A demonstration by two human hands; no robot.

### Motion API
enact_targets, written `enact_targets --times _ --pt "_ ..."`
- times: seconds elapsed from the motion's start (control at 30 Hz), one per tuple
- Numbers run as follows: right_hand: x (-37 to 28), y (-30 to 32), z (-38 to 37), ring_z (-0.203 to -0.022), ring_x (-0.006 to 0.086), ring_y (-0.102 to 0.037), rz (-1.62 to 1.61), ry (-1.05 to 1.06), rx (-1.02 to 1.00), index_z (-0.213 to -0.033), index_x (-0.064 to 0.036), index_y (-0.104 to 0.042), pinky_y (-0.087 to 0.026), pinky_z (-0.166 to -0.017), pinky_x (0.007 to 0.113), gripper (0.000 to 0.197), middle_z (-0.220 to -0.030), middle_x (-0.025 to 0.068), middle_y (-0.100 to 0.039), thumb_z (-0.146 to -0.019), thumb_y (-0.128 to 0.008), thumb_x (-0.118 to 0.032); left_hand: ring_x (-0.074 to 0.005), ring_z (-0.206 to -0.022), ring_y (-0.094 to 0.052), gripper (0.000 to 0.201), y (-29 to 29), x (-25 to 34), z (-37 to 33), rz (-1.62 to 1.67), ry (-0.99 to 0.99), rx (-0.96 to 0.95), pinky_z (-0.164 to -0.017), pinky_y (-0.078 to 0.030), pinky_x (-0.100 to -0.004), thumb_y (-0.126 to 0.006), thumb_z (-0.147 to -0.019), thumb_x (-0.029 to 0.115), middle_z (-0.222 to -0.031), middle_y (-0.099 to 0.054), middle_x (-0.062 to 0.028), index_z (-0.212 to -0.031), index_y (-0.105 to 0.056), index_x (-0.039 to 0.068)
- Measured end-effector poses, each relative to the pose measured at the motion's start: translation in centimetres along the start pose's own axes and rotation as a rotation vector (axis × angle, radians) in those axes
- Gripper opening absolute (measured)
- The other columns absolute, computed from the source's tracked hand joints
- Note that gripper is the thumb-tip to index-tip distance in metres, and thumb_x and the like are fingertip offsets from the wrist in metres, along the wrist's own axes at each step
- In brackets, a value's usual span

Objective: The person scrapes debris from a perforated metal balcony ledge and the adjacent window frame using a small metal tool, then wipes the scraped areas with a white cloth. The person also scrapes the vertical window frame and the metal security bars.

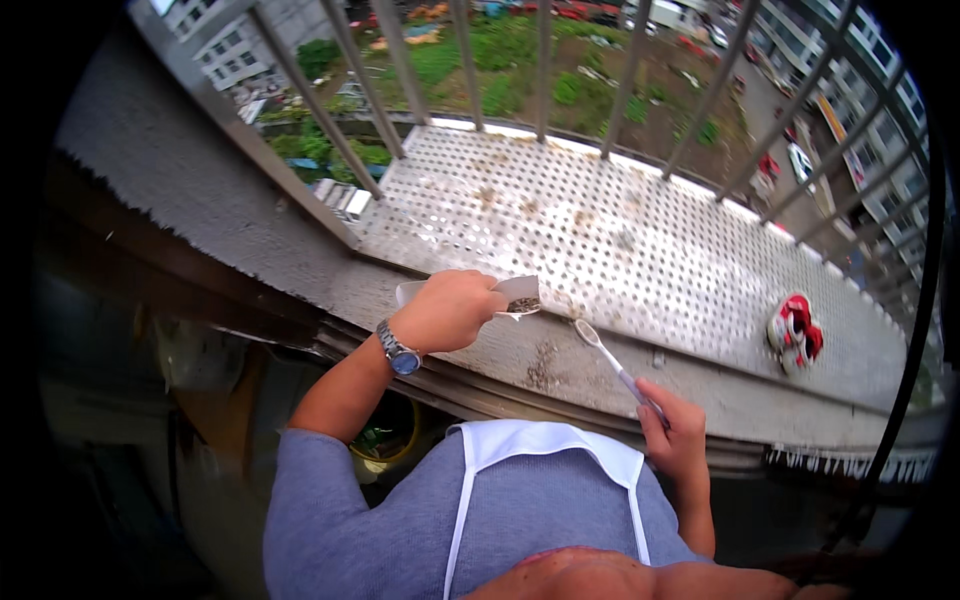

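Head view, left hand point(450, 310) grip clamped on one white scoop point(515, 294), right hand point(672, 432) grip clamped on one toothbrush point(608, 358)

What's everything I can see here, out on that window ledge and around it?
Perforated metal shelf: one, silvery white with rusty spots, outside the ledge.
Railing bars: several, grey, along the shelf's far edge.
Concrete ledge: one, grey, with a dark patch of dirt.
Bundle: one, red and white, at the shelf's right end.
White scoop-like piece: one, holding dark bits, on the ledge.
Toothbrush: one, pale, head toward the scoop.
Wristwatch: one, silver with a blue face, left wrist.
Left hand: holds the scoop.
Right hand: grips the toothbrush handle.
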State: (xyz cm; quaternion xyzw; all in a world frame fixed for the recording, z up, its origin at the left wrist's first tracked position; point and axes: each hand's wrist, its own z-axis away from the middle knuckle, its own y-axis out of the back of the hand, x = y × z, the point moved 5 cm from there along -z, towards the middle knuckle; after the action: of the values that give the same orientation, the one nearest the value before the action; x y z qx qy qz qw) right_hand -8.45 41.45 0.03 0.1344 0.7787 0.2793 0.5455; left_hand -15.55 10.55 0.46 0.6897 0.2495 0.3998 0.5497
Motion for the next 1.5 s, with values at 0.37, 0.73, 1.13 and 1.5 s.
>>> enact_targets --times 0.37,0.73,1.13,1.5 --pt "2.0 -0.6 -2.3 -0.063 0.0254 -0.068 -0.062 0.13 -0.041 -0.11 -0.0034 -0.071 -0.051 -0.058 0.033 0.031 -0.081 0.015 -0.071 -0.079 -0.071 -0.002 -0.015 -0.076 -0.063 0.024 5.6 -11.3 0.5 0.382 0.71 0.064 -0.072 -0.051 -0.033 -0.068 -0.085 0.013 -0.085 -0.069 -0.008 -0.104 -0.067 -0.002" --pt "2.4 -0.6 -1.3 -0.062 0.0261 -0.067 -0.12 0.039 0.019 -0.109 -0.0025 -0.071 -0.05 -0.057 0.034 0.029 -0.08 0.0156 -0.071 -0.079 -0.071 -0.003 -0.0287 -0.083 -0.071 0.028 5.2 -22.3 0.1 1.011 1.028 0.687 -0.07 -0.059 -0.0428 -0.065 -0.088 0.003 -0.1 -0.069 -0.0161 -0.113 -0.06 -0.01" --pt "2.9 -1.1 -1.4 -0.064 0.0251 -0.069 -0.104 -0.01 -0.005 -0.108 -0.002 -0.071 -0.052 -0.059 0.032 0.028 -0.083 0.0165 -0.072 -0.081 -0.072 -0.005 -0.0322 -0.096 -0.067 0.034 0.9 -28.0 -1.5 1.472 1.053 1.356 -0.079 -0.055 -0.0451 -0.062 -0.089 0.002 -0.114 -0.065 -0.0197 -0.12 -0.055 -0.01" --pt "2.6 -2.2 -2.1 -0.065 0.0256 -0.07 -0.011 -0.029 -0.008 -0.108 -0.0028 -0.071 -0.052 -0.059 0.032 0.027 -0.083 0.0166 -0.071 -0.081 -0.071 -0.005 -0.0295 -0.1 -0.065 0.042 -0.8 -32.0 -6.3 1.978 0.647 1.802 -0.083 -0.055 -0.0454 -0.046 -0.099 0.044 -0.116 -0.064 -0.0074 -0.121 -0.057 0.009"
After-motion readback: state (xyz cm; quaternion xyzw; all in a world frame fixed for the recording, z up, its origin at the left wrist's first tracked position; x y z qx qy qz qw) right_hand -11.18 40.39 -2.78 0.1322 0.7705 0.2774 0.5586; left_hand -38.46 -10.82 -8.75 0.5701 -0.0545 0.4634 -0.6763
